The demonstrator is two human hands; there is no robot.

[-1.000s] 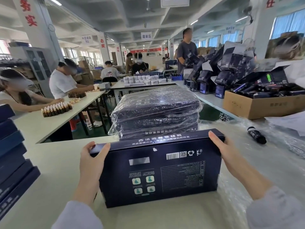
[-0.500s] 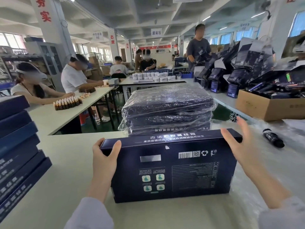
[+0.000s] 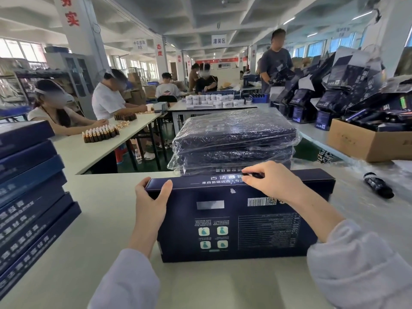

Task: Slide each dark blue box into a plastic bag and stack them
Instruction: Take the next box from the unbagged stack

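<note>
My dark blue box (image 3: 234,219) on its long edge just in front of the bagged stack (image 3: 234,139), my left hand (image 3: 151,201) gripping its top-left corner, my right hand (image 3: 274,184) pinching its top edge.

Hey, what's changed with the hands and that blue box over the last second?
The right hand left the right end of the dark blue box and moved left along its top edge; its fingers now curl over that edge near the middle. The left hand still grips the upper left corner. The box still stands on edge on the table, the bagged stack behind it unchanged.
</note>
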